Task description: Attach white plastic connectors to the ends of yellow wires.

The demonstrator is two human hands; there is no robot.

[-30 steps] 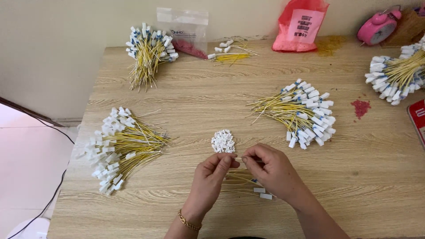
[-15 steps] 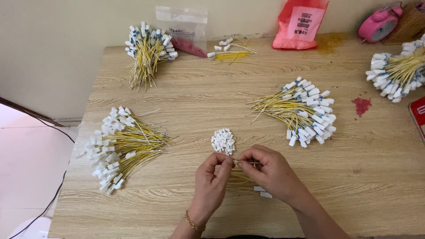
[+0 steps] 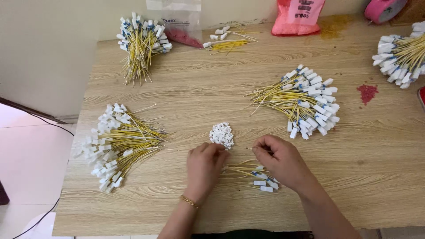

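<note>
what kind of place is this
Probably a small home or workshop bench for hand assembly of wire parts. The light wooden table holds several fanned bundles of thin yellow wires with white plastic connectors, and a small heap of loose white plastic caps lies by the left hand.

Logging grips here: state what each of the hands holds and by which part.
Left hand fingertips touch the pile of small white connectors; right hand pinches something thin, too small to tell.

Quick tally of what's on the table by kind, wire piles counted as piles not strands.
Yellow wire bundles with white connectors: 6
Small white connector piles: 1
Pink bags: 1
Clear bags: 1
Pink tape rolls: 1
Total: 10
</note>
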